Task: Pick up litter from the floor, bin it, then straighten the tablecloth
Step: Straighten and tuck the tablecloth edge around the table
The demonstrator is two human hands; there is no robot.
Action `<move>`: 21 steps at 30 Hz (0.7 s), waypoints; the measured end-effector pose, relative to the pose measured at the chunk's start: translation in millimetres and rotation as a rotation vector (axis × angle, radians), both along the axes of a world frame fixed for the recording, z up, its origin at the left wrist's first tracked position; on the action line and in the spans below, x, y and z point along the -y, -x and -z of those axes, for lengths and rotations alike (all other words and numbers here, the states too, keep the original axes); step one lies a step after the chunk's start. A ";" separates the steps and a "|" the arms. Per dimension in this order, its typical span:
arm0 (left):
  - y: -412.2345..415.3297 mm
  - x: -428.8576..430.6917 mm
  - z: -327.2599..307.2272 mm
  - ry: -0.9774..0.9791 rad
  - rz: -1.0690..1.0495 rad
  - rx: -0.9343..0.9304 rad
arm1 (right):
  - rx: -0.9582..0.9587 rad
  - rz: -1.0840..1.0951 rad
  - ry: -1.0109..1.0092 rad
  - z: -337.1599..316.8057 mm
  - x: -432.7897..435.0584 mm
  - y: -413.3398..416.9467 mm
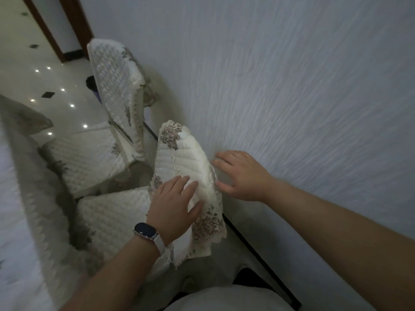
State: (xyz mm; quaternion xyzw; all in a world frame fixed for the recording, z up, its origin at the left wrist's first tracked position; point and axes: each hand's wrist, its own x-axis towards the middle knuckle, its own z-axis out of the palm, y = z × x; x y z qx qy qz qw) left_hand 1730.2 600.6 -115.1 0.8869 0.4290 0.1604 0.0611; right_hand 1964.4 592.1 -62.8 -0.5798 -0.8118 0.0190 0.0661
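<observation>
1. The left hand (174,207) lay flat, fingers spread, on the quilted chair-back cover (188,171); the right hand (241,176) stood open at its far edge, gripping nothing.
2. Smoothing from the middle outward would probably flatten it best.
3. The cover was cream, diamond-stitched, lace-edged, floral.
4. The tablecloth (20,198) draped the bench at left.

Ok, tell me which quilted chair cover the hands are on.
The nearer chair-back cover, beside the wall: left hand lies flat on it, right hand at its edge. The farther chair cover is untouched.
</observation>
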 end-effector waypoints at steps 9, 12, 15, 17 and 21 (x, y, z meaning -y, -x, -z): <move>-28.4 -5.9 3.5 0.081 -0.245 -0.036 | -0.029 -0.319 0.011 24.8 -79.6 -17.2; -44.2 -0.1 2.9 0.112 -0.356 -0.042 | -0.066 -0.447 0.022 27.8 -106.8 -23.0; -61.2 5.7 2.0 0.118 -0.461 -0.041 | -0.063 -0.587 0.024 34.2 -128.0 -26.5; -73.0 9.6 0.7 0.109 -0.539 -0.021 | -0.068 -0.683 0.012 39.6 -138.3 -28.1; -94.3 19.6 -1.1 0.074 -0.642 -0.008 | -0.077 -0.795 -0.016 51.8 -146.1 -31.1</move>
